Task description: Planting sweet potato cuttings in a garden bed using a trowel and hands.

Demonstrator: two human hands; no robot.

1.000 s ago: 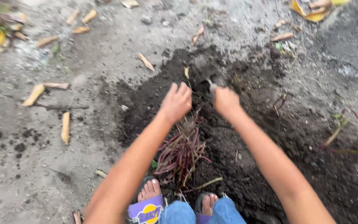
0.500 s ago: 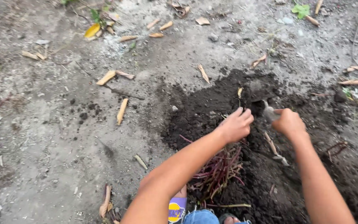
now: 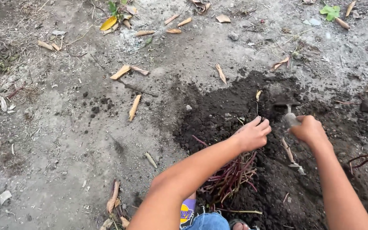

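Left hand curled, fingertips pressing into dark soil. Right hand fisted round small trowel, blade dug in at 12 o'clock. Hole shallow, started only. Reddish stem cuttings lie bundled at 6 o'clock, unplanted.

- Grey, gritty ground carries everything.
- A patch of dark loose soil spreads over its right part.
- A bundle of reddish stems lies on the soil.
- Dry leaves and small stones lie scattered across the bare grey part.
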